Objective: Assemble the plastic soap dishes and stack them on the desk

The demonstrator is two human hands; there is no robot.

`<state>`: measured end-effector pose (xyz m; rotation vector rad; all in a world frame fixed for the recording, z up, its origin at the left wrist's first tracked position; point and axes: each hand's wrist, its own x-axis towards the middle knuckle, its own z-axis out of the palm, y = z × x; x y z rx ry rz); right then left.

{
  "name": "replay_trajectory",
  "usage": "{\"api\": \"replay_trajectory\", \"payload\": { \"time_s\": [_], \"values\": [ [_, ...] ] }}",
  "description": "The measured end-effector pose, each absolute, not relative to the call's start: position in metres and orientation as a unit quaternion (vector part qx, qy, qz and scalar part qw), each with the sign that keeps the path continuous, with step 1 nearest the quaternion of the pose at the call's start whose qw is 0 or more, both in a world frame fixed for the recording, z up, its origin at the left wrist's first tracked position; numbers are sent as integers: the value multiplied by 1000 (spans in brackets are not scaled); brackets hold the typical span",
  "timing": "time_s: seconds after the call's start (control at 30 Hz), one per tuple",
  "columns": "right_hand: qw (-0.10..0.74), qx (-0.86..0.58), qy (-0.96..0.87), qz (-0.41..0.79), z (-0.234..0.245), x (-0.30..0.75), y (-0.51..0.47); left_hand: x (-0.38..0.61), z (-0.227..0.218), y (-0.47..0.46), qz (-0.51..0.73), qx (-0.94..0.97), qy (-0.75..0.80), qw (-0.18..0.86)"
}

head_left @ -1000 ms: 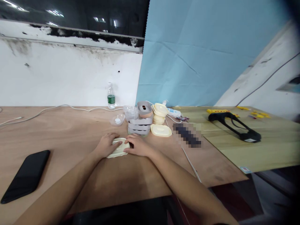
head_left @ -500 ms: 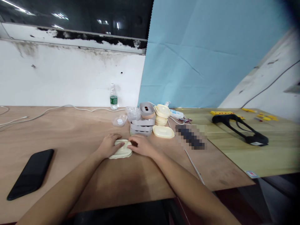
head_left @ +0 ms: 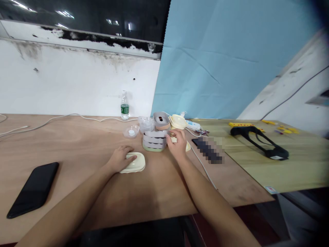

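Observation:
My left hand (head_left: 120, 158) rests on the left part of a small pile of cream plastic lids (head_left: 138, 164), thumb across the top and fingers curved at the far edge. My right hand (head_left: 178, 143) reaches over another cream lid lying on the table, its thumb and fingers apart and curved; I see nothing held in it. That hand hides most of this lid and the lower part of a taller stack of cream lids (head_left: 179, 120). Just left of its thumb stand nested grey plastic containers (head_left: 154, 141) with a greenish base.
Behind are a grey container with a peach base (head_left: 161, 122), clear plastic bowls (head_left: 146, 124) and a water bottle (head_left: 124, 110). A black phone (head_left: 33, 190) lies at left. A dark, pixelated object (head_left: 209, 151), white cables and a black strap-like frame (head_left: 259, 140) are at right.
My right hand has left the cream lids in front and moved right and away, to beside the grey containers. My left hand has stayed on the lids.

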<state>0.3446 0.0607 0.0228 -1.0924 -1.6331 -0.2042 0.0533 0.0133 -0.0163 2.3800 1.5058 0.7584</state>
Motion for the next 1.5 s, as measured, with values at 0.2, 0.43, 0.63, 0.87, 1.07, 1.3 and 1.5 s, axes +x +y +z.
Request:
{"api": "replay_trajectory", "payload": {
  "time_s": [0.2, 0.43, 0.63, 0.87, 1.07, 1.3, 1.5],
  "values": [
    [490, -486, -721, -63, 16, 356, 74, 53, -18, 14, 269, 803, 517, 122],
    [488, -455, -744, -36, 9, 354, 77, 55, -20, 14, 313, 780, 520, 153],
    [591, -426, -682, -64, 4, 359, 78, 54, -11, 10, 356, 763, 520, 145],
    [613, -362, -702, 21, 11, 311, 31, 25, 21, -14, 388, 810, 436, 65],
    [488, -405, -732, 250, 0, 269, 9, 20, 16, -25, 375, 772, 495, 138],
    [394, -446, -745, 303, -4, 273, 22, 27, 27, -22, 304, 766, 533, 192],
    [305, -469, -775, 294, -10, 268, 27, 23, 31, -18, 186, 770, 593, 145]
  ]
}}
